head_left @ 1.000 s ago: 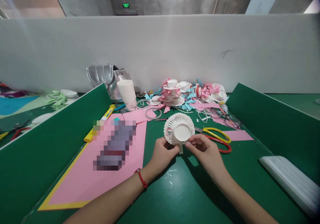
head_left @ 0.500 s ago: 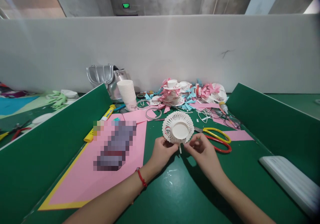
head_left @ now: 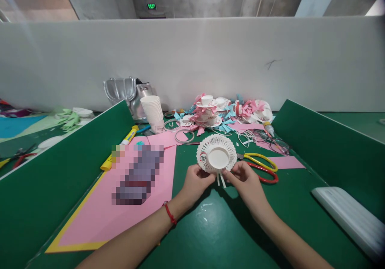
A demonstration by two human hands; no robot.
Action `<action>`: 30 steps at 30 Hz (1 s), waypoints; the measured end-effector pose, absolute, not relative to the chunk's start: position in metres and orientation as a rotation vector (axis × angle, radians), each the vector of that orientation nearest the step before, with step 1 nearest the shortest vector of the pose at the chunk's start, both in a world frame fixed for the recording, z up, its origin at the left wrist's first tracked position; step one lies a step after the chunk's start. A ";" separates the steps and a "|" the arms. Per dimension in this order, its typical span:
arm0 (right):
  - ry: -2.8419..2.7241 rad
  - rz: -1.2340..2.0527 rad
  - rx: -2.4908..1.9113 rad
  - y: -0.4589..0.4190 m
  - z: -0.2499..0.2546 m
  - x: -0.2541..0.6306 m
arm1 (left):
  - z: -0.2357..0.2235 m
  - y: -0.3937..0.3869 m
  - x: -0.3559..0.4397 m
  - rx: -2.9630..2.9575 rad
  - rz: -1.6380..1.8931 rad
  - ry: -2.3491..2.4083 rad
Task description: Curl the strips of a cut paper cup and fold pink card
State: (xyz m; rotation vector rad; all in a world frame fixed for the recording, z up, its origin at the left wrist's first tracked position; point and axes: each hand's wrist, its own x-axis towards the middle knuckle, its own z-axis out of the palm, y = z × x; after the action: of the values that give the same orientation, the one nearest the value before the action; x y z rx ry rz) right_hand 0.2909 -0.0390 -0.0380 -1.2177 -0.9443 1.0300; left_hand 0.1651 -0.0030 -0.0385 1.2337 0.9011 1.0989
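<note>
A white paper cup, its wall cut into narrow strips that fan out round the base into a scalloped ring, is held up over the green table. My left hand pinches its lower left edge between thumb and fingers. On the lower right edge, my right hand is closed with its thumb by the strips. Two loose strips hang down between the hands. Scissors with one yellow and one red handle lie just behind my right hand, their blades partly hidden by the cup.
Pink paper lies left under a blurred-out object, beside a yellow glue tube. Stacked paper cups stand near a silver bag. Finished-looking paper-cup pieces crowd the back. Green dividers flank the table; a white ridged object lies right.
The cut cup has turned and shifted slightly right. Two strips now hang apart below it, where one showed before. My right hand has moved a little to the right.
</note>
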 end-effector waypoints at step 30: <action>-2.052 -0.367 -1.267 -0.049 -0.027 0.296 | -0.044 -0.001 0.165 1.059 1.116 0.938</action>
State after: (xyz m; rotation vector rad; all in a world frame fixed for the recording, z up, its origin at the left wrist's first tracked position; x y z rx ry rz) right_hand 0.2963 -0.0493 -0.0268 -1.2666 -2.0517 -0.3667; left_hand 0.1647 -0.0011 -0.0443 1.0592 0.9383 1.1156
